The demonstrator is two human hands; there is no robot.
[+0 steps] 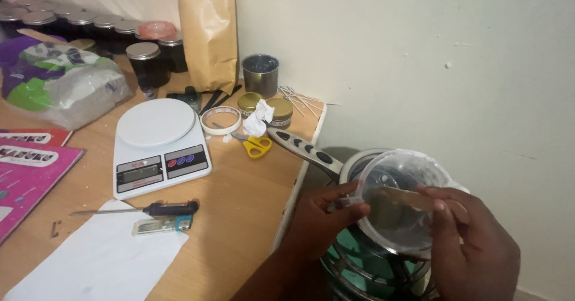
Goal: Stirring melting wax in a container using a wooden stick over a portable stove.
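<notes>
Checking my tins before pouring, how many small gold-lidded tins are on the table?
2: one gold-lidded tin left of the crumpled tissue, the other right of it. More may be hidden.

1. The scale (160,145) sits on the bench (239,205), left of the scissors (254,145).
2. A lighter (163,224) lies before the scale.
3. Jars (144,55) stand behind it.

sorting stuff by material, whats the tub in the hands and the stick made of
Tub: looks like thin clear plastic, glossy; the pan shows through its wall. Stick: probably bare wood, flat, pale tan and matte, held by the right hand.
</notes>
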